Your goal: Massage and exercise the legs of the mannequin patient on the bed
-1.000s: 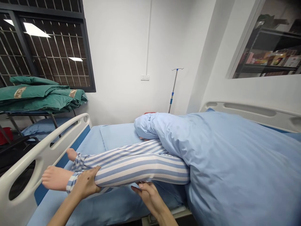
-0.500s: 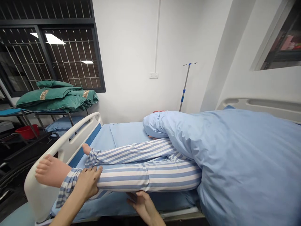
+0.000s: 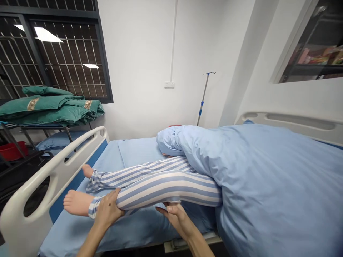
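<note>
A figure in blue-and-white striped pyjama trousers lies on a hospital bed, its upper body under a light blue duvet (image 3: 262, 171). My left hand (image 3: 108, 210) is wrapped round the near leg (image 3: 166, 191) just above the ankle, beside the bare foot (image 3: 76, 202). My right hand (image 3: 175, 214) cups the underside of the same leg near the knee, fingers curled up against the cloth. This leg is lifted off the blue sheet (image 3: 134, 228). The far leg (image 3: 134, 173) lies flat behind it.
A white footboard (image 3: 50, 175) with oval openings closes the bed on the left. A white side rail (image 3: 294, 123) runs along the far right. An IV pole (image 3: 202, 100) stands by the wall. Folded green blankets (image 3: 50, 109) lie on a rack at left.
The near leg has swung back from the footboard, and the foot now hangs inside the bed. My right hand has moved up under the knee. The view has shifted.
</note>
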Motion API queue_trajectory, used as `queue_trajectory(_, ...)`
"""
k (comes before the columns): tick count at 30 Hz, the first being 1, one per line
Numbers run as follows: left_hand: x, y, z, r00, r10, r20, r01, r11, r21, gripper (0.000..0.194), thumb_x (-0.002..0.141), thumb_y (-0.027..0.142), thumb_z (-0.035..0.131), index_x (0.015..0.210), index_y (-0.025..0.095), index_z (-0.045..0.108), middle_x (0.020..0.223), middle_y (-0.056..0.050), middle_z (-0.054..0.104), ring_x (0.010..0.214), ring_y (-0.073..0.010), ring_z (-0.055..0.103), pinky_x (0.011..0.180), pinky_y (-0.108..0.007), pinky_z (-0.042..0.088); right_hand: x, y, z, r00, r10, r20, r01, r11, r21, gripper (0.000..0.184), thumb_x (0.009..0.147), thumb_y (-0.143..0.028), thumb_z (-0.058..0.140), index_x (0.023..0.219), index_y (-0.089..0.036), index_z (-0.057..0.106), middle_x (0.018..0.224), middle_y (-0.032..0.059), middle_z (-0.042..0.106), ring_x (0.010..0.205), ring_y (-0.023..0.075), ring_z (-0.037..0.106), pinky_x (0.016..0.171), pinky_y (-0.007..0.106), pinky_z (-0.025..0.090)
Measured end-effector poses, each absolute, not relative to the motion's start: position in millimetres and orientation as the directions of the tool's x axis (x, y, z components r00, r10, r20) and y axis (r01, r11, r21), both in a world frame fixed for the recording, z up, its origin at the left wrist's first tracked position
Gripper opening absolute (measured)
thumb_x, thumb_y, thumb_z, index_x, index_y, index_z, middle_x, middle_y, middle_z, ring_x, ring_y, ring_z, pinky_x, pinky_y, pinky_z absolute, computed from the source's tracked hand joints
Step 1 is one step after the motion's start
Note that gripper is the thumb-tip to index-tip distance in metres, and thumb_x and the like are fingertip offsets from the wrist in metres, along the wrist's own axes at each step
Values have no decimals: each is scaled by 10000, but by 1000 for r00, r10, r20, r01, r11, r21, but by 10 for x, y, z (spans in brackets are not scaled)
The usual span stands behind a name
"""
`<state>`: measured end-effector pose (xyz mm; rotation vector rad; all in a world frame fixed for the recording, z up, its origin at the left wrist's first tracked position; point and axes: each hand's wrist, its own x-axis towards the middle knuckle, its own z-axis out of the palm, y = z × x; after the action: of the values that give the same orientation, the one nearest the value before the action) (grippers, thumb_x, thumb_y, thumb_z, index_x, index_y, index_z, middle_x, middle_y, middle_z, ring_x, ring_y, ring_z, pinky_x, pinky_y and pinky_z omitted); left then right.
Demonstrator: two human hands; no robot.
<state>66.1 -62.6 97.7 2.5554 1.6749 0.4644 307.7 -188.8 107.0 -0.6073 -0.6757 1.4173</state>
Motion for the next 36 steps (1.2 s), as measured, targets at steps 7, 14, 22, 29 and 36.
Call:
queue_trajectory(7,895,-675,522,332,922,197,858,-382,343,490,613,248,519,1096,211,442,1031,-48,610,953,-227,566,798,-317,404,3121,-1872,1143,75,994,79,-619,108,-778,429,583,-191,699,1004,-196,616,978,55,639,1120,245,455,973,413,305)
queue_trajectory(14,740,-609,831,395,894,210,868,-438,232,557,601,254,524,1151,206,453,1125,-67,590,1041,-249,527,851,-343,374,3091,-1899,1021,106,994,22,-648,86,-757,370,616,-221,696,978,-178,631,950,68,645,1107,249,468,963,421,316)
queue_trajectory(22,331,-576,1293,499,798,337,852,-522,-25,508,634,264,494,1139,213,504,1121,-72,600,1037,-263,524,874,-374,354,2910,-1859,878,63,998,-16,-754,37,-656,228,616,-200,682,838,-162,648,970,69,647,1038,252,517,902,433,385)
queue_trajectory(29,103,-678,1745,550,784,290,833,-491,-254,502,624,184,480,1121,223,539,1083,-91,594,1001,-292,502,851,-413,339,2566,-1721,438,-98,994,-50,-895,-110,-432,128,640,-206,632,761,-165,643,1006,80,635,1026,268,522,860,437,402)
queue_trajectory(36,89,-762,1624,538,827,164,834,-494,-245,526,589,161,489,1109,214,549,1060,-109,587,973,-294,498,813,-408,356,2424,-1688,181,-104,985,-134,-911,-149,-385,175,590,-226,648,758,-186,623,985,64,636,1011,267,533,880,448,383)
